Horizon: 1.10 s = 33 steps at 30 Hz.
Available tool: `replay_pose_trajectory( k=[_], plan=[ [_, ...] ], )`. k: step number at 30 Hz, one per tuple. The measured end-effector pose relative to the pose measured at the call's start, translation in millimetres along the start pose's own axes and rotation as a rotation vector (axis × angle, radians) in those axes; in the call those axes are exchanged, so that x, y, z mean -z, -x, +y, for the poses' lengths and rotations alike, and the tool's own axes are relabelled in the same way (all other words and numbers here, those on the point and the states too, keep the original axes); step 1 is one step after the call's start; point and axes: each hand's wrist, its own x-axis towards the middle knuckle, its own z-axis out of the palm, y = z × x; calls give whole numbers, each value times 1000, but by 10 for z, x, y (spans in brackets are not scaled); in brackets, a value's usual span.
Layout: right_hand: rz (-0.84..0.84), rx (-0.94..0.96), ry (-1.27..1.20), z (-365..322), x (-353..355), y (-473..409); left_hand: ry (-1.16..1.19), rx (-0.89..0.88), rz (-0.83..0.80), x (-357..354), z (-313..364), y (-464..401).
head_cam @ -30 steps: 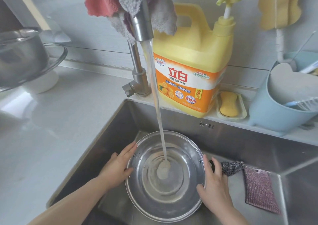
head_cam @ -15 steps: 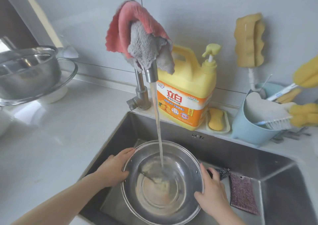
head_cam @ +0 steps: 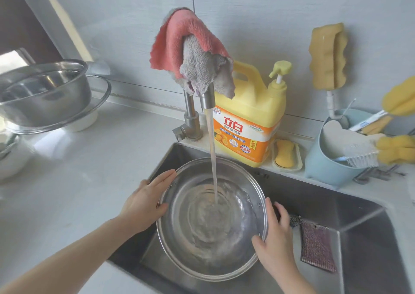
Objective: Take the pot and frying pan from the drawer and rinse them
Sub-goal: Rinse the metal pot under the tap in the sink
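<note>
In the head view, the steel pot (head_cam: pixel 212 221) sits inside the sink (head_cam: pixel 350 206), under the running water (head_cam: pixel 213 159) of the faucet (head_cam: pixel 207 98). The left hand (head_cam: pixel 143 204) and the right hand (head_cam: pixel 275 237) both grip the rim on opposite sides. The pot looks stiff, and I think wet metal is slippery and gets heavier as it fills, so holding the rim with two hands is best. The sink walls are close; free room is mostly upward, below the spout.
</note>
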Motion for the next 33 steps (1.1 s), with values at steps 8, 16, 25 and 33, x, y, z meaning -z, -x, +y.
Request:
replay_pose_trajectory(
  k=[8, 16, 25, 33],
  plan=[
    [122, 109, 139, -135, 358, -53, 171, -14, 197, -277, 34, 153],
    [123, 170, 293, -181, 729, -69, 279, 11, 193, -549, 172, 254],
    [-23, 88, 435, -269, 1015, 20, 365, 50, 17, -615, 310, 314],
    [-21, 66, 395, -265, 993, 64, 310, 27, 19, -453, 249, 303]
  ],
)
